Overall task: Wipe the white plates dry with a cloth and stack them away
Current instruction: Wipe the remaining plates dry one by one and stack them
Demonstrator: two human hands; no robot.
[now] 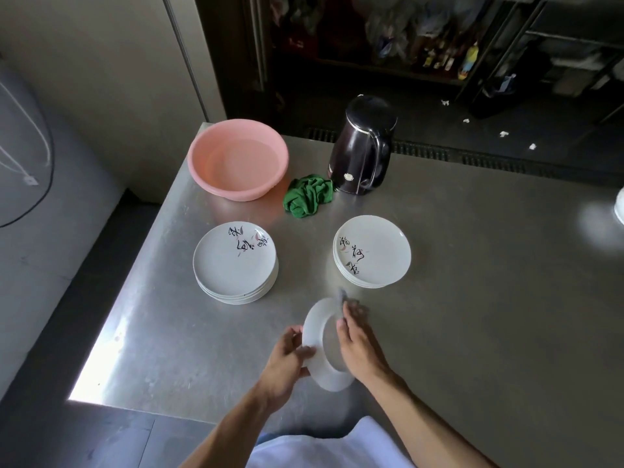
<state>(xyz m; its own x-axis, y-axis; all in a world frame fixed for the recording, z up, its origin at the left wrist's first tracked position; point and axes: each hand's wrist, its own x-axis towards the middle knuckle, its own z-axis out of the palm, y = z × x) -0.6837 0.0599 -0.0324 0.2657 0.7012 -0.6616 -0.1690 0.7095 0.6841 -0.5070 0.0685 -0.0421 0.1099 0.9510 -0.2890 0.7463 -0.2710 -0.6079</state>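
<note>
My left hand (287, 356) grips the left rim of a white plate (314, 332), which I hold tilted on edge above the steel table (472, 282). My right hand (358, 342) lies against the plate's underside and pinches a small grey cloth (343, 295), which is blurred at the fingertips. Beyond the hands stand two stacks of white plates with black brush lettering: one on the left (234, 261) and one on the right (374, 251). A crumpled green cloth (309, 195) lies farther back between them.
A pink basin (193, 157) with water stands at the table's back left corner. A dark electric kettle (364, 146) stands beside the green cloth. A white object (620, 204) shows at the right edge. The table's left edge drops to the floor.
</note>
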